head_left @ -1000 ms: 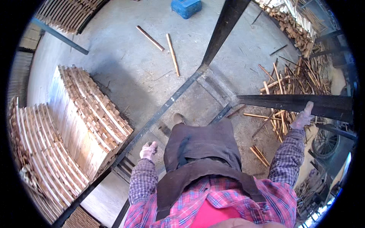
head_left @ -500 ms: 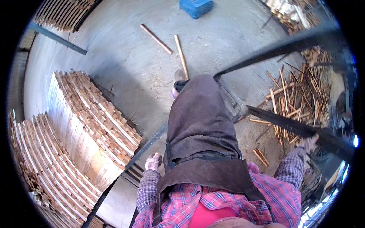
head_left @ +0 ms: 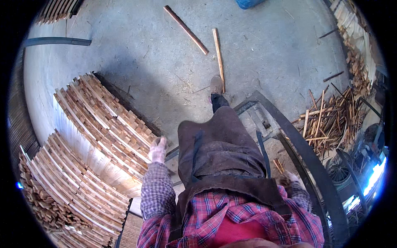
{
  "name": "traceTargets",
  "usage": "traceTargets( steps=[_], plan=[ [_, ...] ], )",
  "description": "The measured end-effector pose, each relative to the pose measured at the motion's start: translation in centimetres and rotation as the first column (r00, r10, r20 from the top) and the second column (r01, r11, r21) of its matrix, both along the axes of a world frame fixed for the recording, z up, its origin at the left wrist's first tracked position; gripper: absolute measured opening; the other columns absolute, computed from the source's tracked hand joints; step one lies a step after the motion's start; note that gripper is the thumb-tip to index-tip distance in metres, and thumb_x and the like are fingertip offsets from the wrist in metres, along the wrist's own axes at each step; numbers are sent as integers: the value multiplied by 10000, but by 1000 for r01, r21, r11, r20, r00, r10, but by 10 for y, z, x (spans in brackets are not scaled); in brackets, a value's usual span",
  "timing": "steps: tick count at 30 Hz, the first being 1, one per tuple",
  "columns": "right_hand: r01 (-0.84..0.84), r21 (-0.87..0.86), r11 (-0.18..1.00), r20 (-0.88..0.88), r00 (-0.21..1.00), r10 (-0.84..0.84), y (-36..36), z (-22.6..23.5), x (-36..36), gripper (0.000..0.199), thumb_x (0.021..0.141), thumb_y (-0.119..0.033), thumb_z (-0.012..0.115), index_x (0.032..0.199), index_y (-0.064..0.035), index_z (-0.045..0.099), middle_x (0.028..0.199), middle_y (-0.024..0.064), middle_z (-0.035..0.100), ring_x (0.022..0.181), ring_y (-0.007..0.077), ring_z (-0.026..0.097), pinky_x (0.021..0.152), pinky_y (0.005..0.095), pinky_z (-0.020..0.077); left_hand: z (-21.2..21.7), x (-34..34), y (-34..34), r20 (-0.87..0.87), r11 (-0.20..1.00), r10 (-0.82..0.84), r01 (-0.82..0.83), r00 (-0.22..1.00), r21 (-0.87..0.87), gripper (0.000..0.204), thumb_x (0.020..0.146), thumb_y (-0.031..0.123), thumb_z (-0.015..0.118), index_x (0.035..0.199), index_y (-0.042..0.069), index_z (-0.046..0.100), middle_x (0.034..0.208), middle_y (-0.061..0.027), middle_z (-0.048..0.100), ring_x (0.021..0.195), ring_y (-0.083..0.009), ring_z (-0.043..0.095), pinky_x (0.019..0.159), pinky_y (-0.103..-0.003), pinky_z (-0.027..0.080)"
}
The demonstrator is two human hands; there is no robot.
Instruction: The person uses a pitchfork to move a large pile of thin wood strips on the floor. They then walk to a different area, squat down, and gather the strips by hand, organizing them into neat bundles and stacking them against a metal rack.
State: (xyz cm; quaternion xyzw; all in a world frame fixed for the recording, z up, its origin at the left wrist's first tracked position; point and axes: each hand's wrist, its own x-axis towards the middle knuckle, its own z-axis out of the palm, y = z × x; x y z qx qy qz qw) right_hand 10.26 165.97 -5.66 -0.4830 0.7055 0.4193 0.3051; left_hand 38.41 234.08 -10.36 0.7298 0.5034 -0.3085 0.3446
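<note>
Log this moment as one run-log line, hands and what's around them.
left hand gloved, beside stacked wood slats | right hand low by dark metal frame | grips unclear | loose sticks on floor

The person stands upright, one leg stepped forward, both arms hanging down along the body in checked sleeves. The left hand [head_left: 157, 149] is gloved, held low beside the left hip with the fingers loosely curled and pointing forward, the forearm bent only slightly at the elbow. The right hand [head_left: 288, 179] sits lower and closer to the right hip, also gloved; it seems to be closed around something, though that side is too cramped to be sure.
</note>
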Motion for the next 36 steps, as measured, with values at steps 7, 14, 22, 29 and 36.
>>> traceTargets(
  steps=[7, 14, 22, 29, 36],
  plan=[
    [-280, 106, 954, 216, 943, 253, 211, -57, 225, 263, 829, -264, 554, 996, -61, 541, 833, 111, 630, 646, 225, 599, 531, 356, 476, -26, 153, 38, 197, 998, 57, -53, 979, -26, 279, 824, 270, 616, 989, 45, 603, 787, -5, 611, 610, -87, 539, 552, -223, 440],
    [263, -61, 963, 341, 912, -228, 276, -87, 322, 235, 814, -209, 574, 995, -73, 513, 723, 64, 587, 532, 156, 548, 430, 297, 443, -47, 325, -6, 263, 941, -105, 182, 959, -286, 263, 816, 230, 636, 1020, 66, 611, 854, -18, 630, 690, -84, 559, 605, -227, 452],
    [267, -235, 935, 228, 950, -214, 384, -171, 389, 421, 763, -196, 604, 1142, -57, 484, 814, 94, 602, 632, 197, 590, 526, 330, 486, -95, 429, -27, -147, 675, -438, 216, 887, -706, 326, 846, 277, 589, 961, -28, 591, 820, -79, 629, 661, -131, 562, 621, -245, 446],
    [-114, -279, 953, 276, 942, 194, 420, -313, 471, 666, 727, -263, 618, 1301, -67, 345, 1210, 168, 520, 1124, 310, 493, 932, 390, 385, -191, 431, -37, -378, 595, -595, 72, 709, -801, 385, 879, 330, 530, 966, -40, 592, 824, -93, 642, 710, -134, 591, 627, -250, 460],
    [-513, -338, 789, 153, 797, 584, 371, -544, 535, 849, 669, -217, 747, 1334, -33, 252, 1242, 240, 443, 1149, 338, 446, 968, 377, 361, -264, 428, -81, -480, 855, -301, 10, 824, -519, 365, 889, 304, 513, 926, -51, 592, 763, -111, 635, 668, -178, 616, 590, -252, 491]
  ],
)
